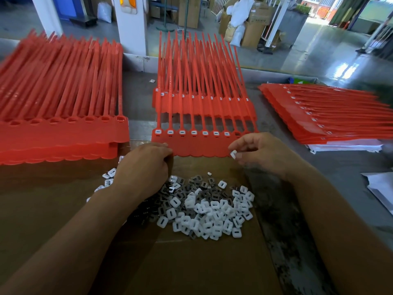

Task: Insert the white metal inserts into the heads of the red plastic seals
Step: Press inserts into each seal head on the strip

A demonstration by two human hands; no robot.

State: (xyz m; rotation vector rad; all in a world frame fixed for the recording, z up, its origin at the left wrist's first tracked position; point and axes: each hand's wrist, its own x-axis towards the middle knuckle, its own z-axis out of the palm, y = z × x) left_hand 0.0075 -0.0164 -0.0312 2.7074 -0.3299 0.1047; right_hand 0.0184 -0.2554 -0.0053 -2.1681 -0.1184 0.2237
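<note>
A strip of joined red plastic seals point(200, 145) lies in front of me, tails pointing away. Most of its heads hold a white insert point(170, 132); the head at the right end point(237, 134) looks empty. My left hand point(144, 165) grips the strip's near left corner. My right hand point(261, 154) hovers at the strip's right end and pinches one white insert point(234, 154) between thumb and fingers. A heap of loose white and grey inserts point(208, 209) sits on the brown cardboard point(191, 262) between my forearms.
A thick stack of red seals with empty heads point(63, 128) lies at the left. More seal strips with inserts lie behind the working strip point(202, 101) and in a pile at the right point(329, 116). White paper sheets point(380, 188) sit at the right edge.
</note>
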